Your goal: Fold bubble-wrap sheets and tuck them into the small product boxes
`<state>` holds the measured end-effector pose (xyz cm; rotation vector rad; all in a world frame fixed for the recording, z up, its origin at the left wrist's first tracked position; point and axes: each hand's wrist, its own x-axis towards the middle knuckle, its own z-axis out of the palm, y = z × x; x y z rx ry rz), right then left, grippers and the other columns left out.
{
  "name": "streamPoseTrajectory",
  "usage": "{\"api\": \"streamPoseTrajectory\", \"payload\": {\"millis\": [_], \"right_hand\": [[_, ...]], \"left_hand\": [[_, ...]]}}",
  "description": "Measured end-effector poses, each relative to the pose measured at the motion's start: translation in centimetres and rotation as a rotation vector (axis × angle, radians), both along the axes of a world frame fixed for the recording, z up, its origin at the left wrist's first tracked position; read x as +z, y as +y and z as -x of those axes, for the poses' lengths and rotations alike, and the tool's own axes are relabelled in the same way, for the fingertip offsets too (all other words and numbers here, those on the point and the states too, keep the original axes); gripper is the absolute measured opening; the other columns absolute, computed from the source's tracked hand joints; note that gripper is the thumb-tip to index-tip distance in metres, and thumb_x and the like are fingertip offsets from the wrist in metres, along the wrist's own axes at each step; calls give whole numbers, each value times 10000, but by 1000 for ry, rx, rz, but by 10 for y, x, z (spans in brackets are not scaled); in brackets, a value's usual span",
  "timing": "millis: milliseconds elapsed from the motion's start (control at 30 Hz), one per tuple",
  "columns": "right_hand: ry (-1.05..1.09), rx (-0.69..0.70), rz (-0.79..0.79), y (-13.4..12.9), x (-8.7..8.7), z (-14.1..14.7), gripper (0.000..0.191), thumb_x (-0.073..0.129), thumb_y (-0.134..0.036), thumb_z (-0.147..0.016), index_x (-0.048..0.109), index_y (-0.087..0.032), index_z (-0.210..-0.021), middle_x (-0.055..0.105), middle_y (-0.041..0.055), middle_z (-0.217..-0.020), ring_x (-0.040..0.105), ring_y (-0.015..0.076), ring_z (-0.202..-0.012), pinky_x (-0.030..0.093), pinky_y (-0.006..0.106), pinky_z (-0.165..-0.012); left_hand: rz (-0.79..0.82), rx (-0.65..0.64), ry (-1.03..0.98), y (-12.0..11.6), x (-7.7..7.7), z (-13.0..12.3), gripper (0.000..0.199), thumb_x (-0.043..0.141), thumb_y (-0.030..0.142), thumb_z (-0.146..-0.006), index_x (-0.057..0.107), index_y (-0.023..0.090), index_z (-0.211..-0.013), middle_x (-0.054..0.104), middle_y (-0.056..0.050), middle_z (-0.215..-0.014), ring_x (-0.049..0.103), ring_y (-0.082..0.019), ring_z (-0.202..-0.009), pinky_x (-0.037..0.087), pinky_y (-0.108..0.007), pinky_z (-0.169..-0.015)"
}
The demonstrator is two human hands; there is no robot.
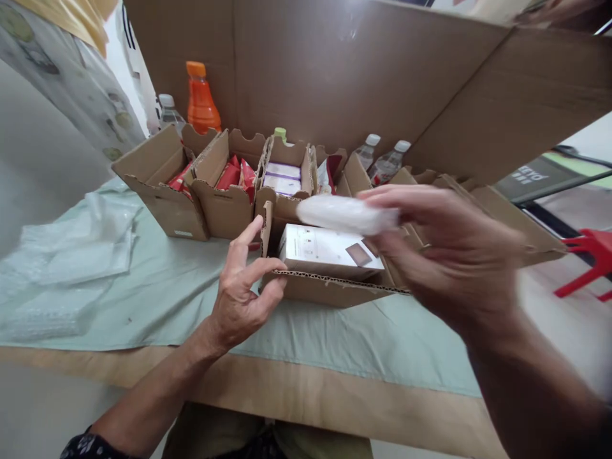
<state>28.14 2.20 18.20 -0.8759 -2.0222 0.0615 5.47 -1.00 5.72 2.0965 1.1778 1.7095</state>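
Observation:
My right hand (449, 248), smeared by motion, grips a white, elongated, smooth-looking item (339, 213) and holds it above a cardboard bin (329, 292). What exactly this item is cannot be made out. Inside the bin lies a white printed carton (320, 248) with a dark square picture on its top. My left hand (248, 280) is at the bin's front left corner, its fingers on the side and front walls. One fingertip reaches over the front edge beside the carton.
Behind stand several cardboard bins (224, 210) with red packets (231, 173) and purple-white boxes (283, 178). An orange bottle (201, 99) and clear bottles (389, 162) rise behind them, before a tall cardboard panel (306, 76). Bubble wrap (76, 248) lies left on the green cloth (176, 306).

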Motion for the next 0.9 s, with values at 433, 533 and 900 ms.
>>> {"api": "streamPoseTrajectory", "payload": {"millis": [433,533,900], "right_hand": [[-620,499,65,43,1,56,287,504,-54,-958,753,-190,-918,756,63,-1154,697,176,-1016,543,304,-885],[-521,491,152,55,-7,54,341,505,14,-873,758,-204,-940,746,35,-1150,697,152,-1015,525,272,-871],[-568,395,564,83,-14,60,479,500,29,-750,790,-205,-1051,778,-10,-970,669,145,-887,467,262,-827]], "left_hand": [[18,-78,-55,2,-9,0,190,646,93,-899,726,216,-1021,413,-126,-1659,524,-315,-1451,497,-490,-1134],[12,-65,-55,3,-11,-1,179,647,105,-907,730,213,-1023,393,-123,-1674,512,-314,-1463,490,-478,-1149],[-5,-13,-40,2,-16,-2,162,647,125,-924,726,228,-1020,411,-102,-1669,503,-306,-1474,455,-510,-1178]]}}
